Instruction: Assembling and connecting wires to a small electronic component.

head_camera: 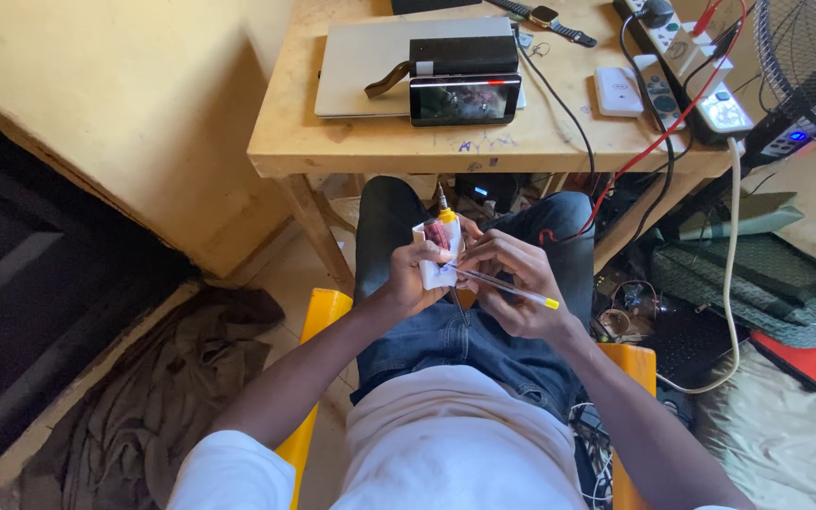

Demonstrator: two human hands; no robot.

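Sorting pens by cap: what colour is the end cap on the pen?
Yellow, on the clear pen in the right hand; head view.

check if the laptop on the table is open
No, the laptop lies shut flat on the table, with a black box and a phone resting on its lid.

You wear a white T-shirt [455, 444] with short sleeves that end just above the elbows, leaving your forearms bare. Below the shirt you wear dark blue jeans [455, 340], with a seam and pocket edge showing near the waist. Your left hand [417, 274] and right hand [512, 283], beyond the shirt, have no gloves, rings or watch.
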